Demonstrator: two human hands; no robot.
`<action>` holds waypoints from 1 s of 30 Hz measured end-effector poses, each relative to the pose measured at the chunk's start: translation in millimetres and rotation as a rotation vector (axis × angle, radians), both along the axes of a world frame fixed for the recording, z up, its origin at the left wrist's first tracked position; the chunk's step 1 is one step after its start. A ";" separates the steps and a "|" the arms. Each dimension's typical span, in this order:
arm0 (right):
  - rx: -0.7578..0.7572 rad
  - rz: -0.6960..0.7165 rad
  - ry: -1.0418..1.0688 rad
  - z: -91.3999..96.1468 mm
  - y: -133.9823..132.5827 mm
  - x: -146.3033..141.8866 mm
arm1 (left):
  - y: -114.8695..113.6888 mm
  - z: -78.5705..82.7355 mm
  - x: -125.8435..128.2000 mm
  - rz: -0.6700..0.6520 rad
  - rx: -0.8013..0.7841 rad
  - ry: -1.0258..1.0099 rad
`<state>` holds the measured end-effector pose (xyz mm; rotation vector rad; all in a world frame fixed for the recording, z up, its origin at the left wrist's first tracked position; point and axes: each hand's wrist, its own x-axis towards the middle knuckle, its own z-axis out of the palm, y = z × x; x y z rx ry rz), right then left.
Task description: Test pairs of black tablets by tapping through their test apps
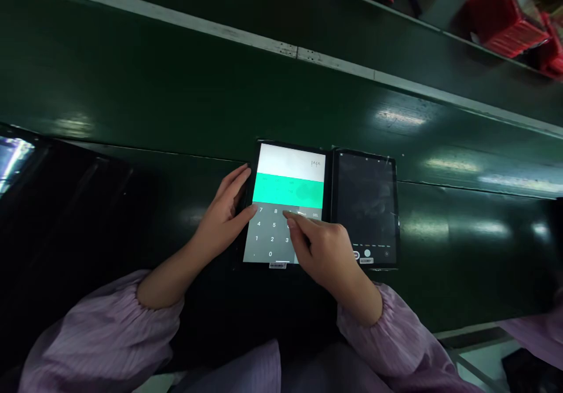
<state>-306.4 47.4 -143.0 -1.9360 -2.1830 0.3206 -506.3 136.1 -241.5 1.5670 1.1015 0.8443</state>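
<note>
Steadying a lit tablet [288,158] by its left edge, the left hand [224,211] reaches from a gathered lilac sleeve [101,328] and curls its fingers against the frame. The tablet lies flat on a glossy dark green workbench [281,105], its number keypad [266,234] showing below a teal band. The hands are apart: the right hand [323,258] is not gripping, and its index finger rests on the keypad's upper right area. Any entered digits are too small to read, so progress cannot be told. Just right lies a dark tablet [367,205], with small icons near its near edge. Red bins [505,20] sit far right.
</note>
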 end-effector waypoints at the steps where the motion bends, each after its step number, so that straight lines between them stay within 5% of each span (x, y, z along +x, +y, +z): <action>1: 0.000 0.017 0.008 -0.7 -0.9 -2.6 | 0.1 -0.9 0.0 -0.003 0.005 0.001; 9: -0.059 0.284 -0.064 -5.2 -10.3 -26.3 | 1.4 -4.2 -0.8 -0.004 0.004 -0.021; 15: -0.039 0.218 -0.006 -5.0 -9.4 -19.0 | 0.9 -0.5 -1.0 0.017 -0.019 -0.017; 22: 0.123 -0.178 -0.010 12.0 3.3 24.5 | 0.7 5.4 -2.3 0.018 -0.067 -0.012; 30: 0.042 -0.179 -0.081 6.0 14.0 24.5 | 1.3 4.7 -0.5 0.016 -0.062 -0.038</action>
